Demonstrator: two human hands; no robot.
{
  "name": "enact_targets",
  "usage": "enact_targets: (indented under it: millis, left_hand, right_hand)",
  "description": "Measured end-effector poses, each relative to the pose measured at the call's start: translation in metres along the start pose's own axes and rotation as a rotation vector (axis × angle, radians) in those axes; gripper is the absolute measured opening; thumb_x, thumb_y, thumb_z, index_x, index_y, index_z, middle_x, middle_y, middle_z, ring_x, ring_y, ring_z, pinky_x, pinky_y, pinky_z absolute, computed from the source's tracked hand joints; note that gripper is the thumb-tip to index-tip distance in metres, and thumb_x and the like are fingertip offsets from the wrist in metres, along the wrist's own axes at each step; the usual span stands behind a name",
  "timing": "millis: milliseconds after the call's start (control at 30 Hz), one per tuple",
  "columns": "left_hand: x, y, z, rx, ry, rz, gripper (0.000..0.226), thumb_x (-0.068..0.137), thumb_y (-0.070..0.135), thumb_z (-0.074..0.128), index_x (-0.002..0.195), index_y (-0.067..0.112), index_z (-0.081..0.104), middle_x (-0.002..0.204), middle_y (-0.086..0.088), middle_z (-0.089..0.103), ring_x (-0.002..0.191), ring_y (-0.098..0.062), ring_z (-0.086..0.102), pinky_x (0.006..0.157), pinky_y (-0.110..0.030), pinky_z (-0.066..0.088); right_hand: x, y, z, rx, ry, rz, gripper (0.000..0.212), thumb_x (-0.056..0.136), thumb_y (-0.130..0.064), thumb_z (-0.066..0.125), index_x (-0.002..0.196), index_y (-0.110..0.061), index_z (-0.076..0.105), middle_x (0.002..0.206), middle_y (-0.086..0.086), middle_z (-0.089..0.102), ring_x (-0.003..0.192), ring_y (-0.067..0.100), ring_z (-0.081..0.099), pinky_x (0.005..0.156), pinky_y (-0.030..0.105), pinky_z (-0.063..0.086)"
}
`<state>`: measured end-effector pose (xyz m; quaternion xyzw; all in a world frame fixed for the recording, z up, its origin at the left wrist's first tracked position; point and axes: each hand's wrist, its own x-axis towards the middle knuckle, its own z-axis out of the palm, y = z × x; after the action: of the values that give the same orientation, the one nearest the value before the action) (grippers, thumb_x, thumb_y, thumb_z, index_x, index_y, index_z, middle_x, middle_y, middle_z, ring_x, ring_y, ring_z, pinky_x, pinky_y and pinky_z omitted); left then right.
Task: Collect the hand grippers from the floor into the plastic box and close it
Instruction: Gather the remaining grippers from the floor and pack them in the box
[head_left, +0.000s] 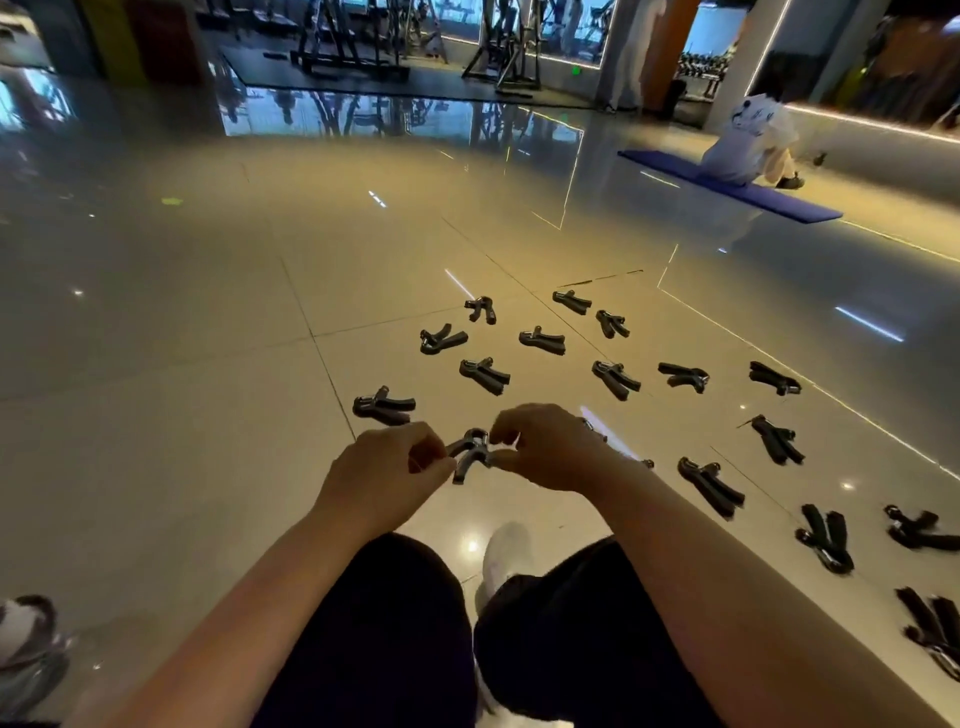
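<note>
Both hands pinch one hand gripper (470, 454): the left hand (387, 470) on its handle ends, the right hand (545, 447) beside its coil. Beyond this gripper, many others (615, 378) lie scattered on the tiled floor (208, 364).

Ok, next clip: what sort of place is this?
Most likely a gym: exercise machines stand at the back, a person sits on a blue exercise mat, and many hand grippers lie scattered on the glossy tiled floor.
</note>
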<state>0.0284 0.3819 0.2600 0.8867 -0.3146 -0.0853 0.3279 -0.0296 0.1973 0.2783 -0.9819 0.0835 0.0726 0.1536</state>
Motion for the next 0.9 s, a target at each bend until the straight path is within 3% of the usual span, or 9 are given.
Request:
enact_targets:
  millis: [67,167,233,367,467,633,800,900]
  left_hand:
    - [0.034,-0.017,0.002,-0.04,-0.009,-0.029,0.009,0.085,0.038,0.06,0.089,0.03,0.061,0.089,0.012,0.064,0.085,-0.005,0.059,0.08,-0.028,0.049]
    - [0.083,-0.046,0.002,-0.123,0.002,-0.088,0.005,0.086,0.032,0.061,0.088,0.028,0.061,0.088,0.013,0.062,0.083,-0.001,0.056,0.069,-0.015,0.04]
    - [0.112,-0.069,0.003,-0.158,0.03,-0.124,0.006,0.087,0.032,0.061,0.09,0.026,0.062,0.087,0.014,0.061,0.082,0.0,0.055,0.067,-0.014,0.037]
    - [0.165,-0.118,0.022,-0.17,-0.022,-0.178,0.006,0.088,0.031,0.06,0.092,0.027,0.06,0.089,0.014,0.06,0.082,0.003,0.054,0.066,-0.012,0.037]
    - [0.204,-0.157,0.05,-0.141,-0.087,-0.234,0.018,0.088,0.033,0.059,0.104,0.026,0.058,0.101,0.01,0.059,0.092,-0.004,0.055,0.073,-0.017,0.039]
    - [0.263,-0.214,0.099,-0.073,-0.083,-0.31,0.037,0.086,0.035,0.06,0.122,0.026,0.051,0.127,0.008,0.047,0.108,-0.01,0.047,0.088,-0.026,0.038]
    - [0.311,-0.273,0.149,-0.046,-0.12,-0.364,0.048,0.087,0.035,0.06,0.131,0.024,0.044,0.136,0.004,0.04,0.12,-0.014,0.04,0.097,-0.028,0.037]
    - [0.333,-0.302,0.173,0.033,-0.167,-0.443,0.056,0.086,0.037,0.059,0.136,0.025,0.037,0.141,0.001,0.033,0.123,-0.017,0.034,0.099,-0.035,0.037]
  right_hand:
    - [0.034,0.005,-0.007,0.103,0.008,0.003,0.032,0.089,-0.03,0.063,0.117,-0.016,0.058,0.112,0.004,0.062,0.092,0.013,0.055,0.076,0.025,0.045]
    - [0.079,0.026,-0.01,0.079,-0.222,0.059,0.045,0.084,-0.029,0.069,0.125,-0.018,0.052,0.119,0.004,0.059,0.097,0.014,0.052,0.085,0.029,0.047]
    - [0.11,0.036,-0.011,0.078,-0.38,0.103,0.054,0.083,-0.028,0.07,0.131,-0.021,0.046,0.126,0.004,0.055,0.107,0.017,0.051,0.089,0.031,0.046]
    - [0.188,0.046,-0.01,-0.004,-0.555,0.095,0.065,0.083,-0.029,0.069,0.139,-0.022,0.038,0.135,0.004,0.049,0.116,0.021,0.05,0.08,0.025,0.04]
    - [0.258,0.059,0.008,-0.031,-0.575,0.073,0.069,0.081,-0.03,0.072,0.14,-0.025,0.036,0.133,0.005,0.05,0.117,0.022,0.049,0.088,0.028,0.041]
    - [0.348,0.105,0.072,-0.253,-0.49,0.008,0.07,0.077,-0.043,0.073,0.136,-0.022,0.041,0.127,0.004,0.05,0.112,0.023,0.048,0.087,0.032,0.045]
    - [0.373,0.145,0.172,-0.279,-0.523,-0.099,0.059,0.083,-0.043,0.063,0.133,-0.021,0.041,0.131,0.005,0.044,0.119,0.027,0.042,0.093,0.038,0.041]
    - [0.371,0.162,0.212,-0.311,-0.535,-0.158,0.061,0.085,-0.035,0.058,0.139,-0.022,0.032,0.141,0.007,0.035,0.13,0.03,0.032,0.106,0.045,0.031]
